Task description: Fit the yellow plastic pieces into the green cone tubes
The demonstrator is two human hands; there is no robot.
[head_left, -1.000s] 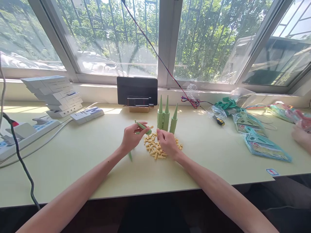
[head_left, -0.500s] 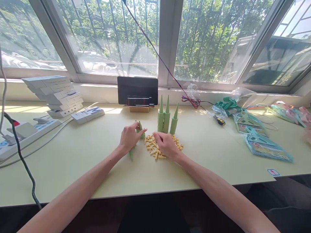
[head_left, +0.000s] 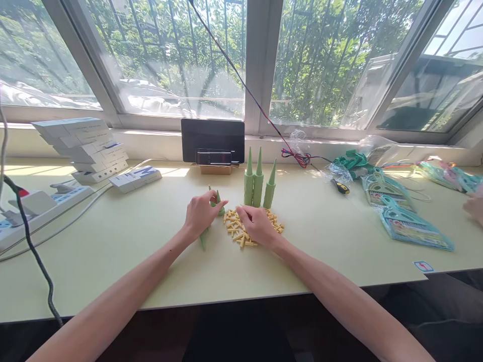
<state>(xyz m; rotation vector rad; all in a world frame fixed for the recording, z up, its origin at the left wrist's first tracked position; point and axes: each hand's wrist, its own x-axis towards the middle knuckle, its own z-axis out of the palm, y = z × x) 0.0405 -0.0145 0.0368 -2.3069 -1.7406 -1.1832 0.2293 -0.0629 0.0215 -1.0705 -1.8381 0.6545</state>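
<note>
My left hand [head_left: 201,213] is curled round a green cone-tipped piece [head_left: 218,198] that it holds down near the table. A second green cone [head_left: 203,240] lies on the table under my left wrist. My right hand [head_left: 256,223] rests on a pile of small yellow pieces [head_left: 237,229], fingers bent and pinching into the pile; what they grip is too small to name. Three green pointed cones [head_left: 258,180] stand upright just behind the pile.
A dark tablet on a stand [head_left: 213,141] faces me by the window. White boxes [head_left: 86,147] and a power strip [head_left: 41,205] lie at the left. A screwdriver [head_left: 340,187] and packaged teal items [head_left: 400,217] lie right. Another person's hand [head_left: 474,207] shows at the right edge.
My left hand has lowered the green cone from mid-air to the table. My right hand has shifted slightly left on the yellow pile. The other person's hand has moved at the right edge.
</note>
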